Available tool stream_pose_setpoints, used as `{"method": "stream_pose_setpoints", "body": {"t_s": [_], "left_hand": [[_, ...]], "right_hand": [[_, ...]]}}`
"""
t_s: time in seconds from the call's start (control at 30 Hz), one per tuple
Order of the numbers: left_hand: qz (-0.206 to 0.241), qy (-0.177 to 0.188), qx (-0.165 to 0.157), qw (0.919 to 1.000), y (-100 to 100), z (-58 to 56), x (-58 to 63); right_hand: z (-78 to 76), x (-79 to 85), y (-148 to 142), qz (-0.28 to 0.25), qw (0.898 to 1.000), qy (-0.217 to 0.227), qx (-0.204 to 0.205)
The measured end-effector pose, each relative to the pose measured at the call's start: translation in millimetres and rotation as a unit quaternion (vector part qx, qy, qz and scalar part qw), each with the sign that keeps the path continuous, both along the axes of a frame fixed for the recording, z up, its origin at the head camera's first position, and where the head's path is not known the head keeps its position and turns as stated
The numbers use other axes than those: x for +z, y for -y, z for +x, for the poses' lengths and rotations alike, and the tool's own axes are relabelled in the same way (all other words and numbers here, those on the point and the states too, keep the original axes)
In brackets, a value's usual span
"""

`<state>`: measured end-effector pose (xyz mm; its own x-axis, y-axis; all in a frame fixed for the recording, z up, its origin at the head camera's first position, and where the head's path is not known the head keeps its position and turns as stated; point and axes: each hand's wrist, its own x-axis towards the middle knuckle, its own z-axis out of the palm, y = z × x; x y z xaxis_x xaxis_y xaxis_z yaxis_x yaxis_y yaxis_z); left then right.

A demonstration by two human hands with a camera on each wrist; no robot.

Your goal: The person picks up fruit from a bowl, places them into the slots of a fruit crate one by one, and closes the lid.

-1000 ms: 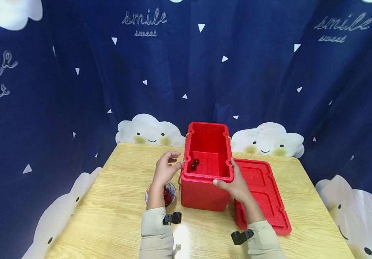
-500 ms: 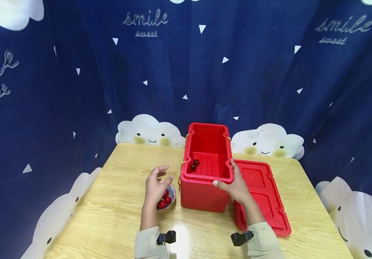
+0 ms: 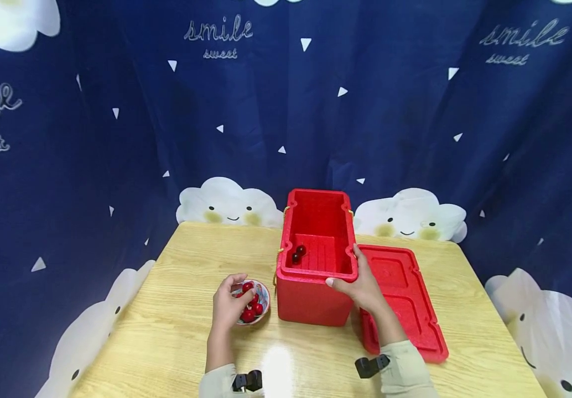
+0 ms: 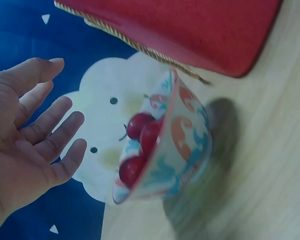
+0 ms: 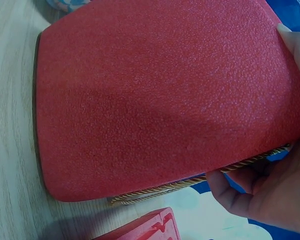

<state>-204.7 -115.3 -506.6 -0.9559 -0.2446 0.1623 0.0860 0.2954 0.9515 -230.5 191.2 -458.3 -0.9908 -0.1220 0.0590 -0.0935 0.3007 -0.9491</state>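
Left hand (image 3: 227, 305) at bowl (image 3: 267, 297), fingers loosely parted, holding nothing. Cherries (image 3: 248, 315) inside bowl, left of red box (image 3: 313, 302). Right hand (image 3: 364, 283) grips box's near right corner. I'd pinch one lightly, without nudging bowl.

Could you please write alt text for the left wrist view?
A person's empty left hand hovers near a white patterned bowl of red cherries on a pale wood-grain table. A red box with twisted gold cord shows at the top.
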Motion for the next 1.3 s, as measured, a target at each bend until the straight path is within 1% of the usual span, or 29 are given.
{"method": "stream_pose_setpoints", "body": {"t_s": [0.03,0.07,0.2,0.27,0.33,0.43,0.57,0.67,0.8,0.93,1.03,1.13,1.27,1.3], "left_hand": [[0.002,0.003,0.001,1.0000,2,0.7,-2.3],[0.000,0.006,0.002,1.0000,4,1.3,-4.0],[0.003,0.009,0.009,0.9999,11,2.5,-11.7],[0.003,0.012,0.012,0.9999,15,2.9,-14.8],[0.002,0.017,0.015,0.9997,18,3.0,-17.4],[-0.006,0.029,0.017,0.9994,22,3.6,-19.8],[-0.006,0.041,0.014,0.9990,26,3.8,-22.7],[-0.008,0.047,0.010,0.9988,28,4.1,-26.4],[-0.018,0.059,0.002,0.9981,30,4.5,-34.1],[-0.028,0.059,0.001,0.9979,31,4.2,-40.4],[-0.039,0.057,0.004,0.9976,30,3.8,-41.4],[-0.064,0.054,0.006,0.9964,29,2.3,-42.0],[-0.088,0.054,0.011,0.9946,29,0.6,-43.6],[-0.085,0.059,0.012,0.9946,29,0.8,-44.1]], "right_hand": [[1.9,4.5,1,-0.004,1.000,0.004,0.002],[2.1,5.0,2,-0.006,1.000,0.002,0.002],[11.0,23.6,6,-0.016,1.000,0.013,0.009],[11.0,24.2,6,-0.016,1.000,0.012,0.011],[8.7,21.1,5,-0.018,1.000,0.013,0.010],[1.7,10.0,2,-0.018,1.000,0.010,0.006],[-6.2,-4.2,-2,-0.005,1.000,-0.005,0.001],[-8.0,-7.9,-3,-0.001,1.000,-0.012,-0.002],[-6.9,-7.0,-3,0.004,1.000,-0.010,-0.008],[-2.5,1.6,0,-0.004,1.000,0.004,-0.006],[3.6,12.9,3,-0.013,1.000,0.017,-0.002],[9.8,22.3,6,-0.011,1.000,0.022,-0.001],[13.6,26.8,8,-0.003,1.000,0.022,-0.001],[13.9,26.9,8,-0.002,1.000,0.022,-0.002]]}}
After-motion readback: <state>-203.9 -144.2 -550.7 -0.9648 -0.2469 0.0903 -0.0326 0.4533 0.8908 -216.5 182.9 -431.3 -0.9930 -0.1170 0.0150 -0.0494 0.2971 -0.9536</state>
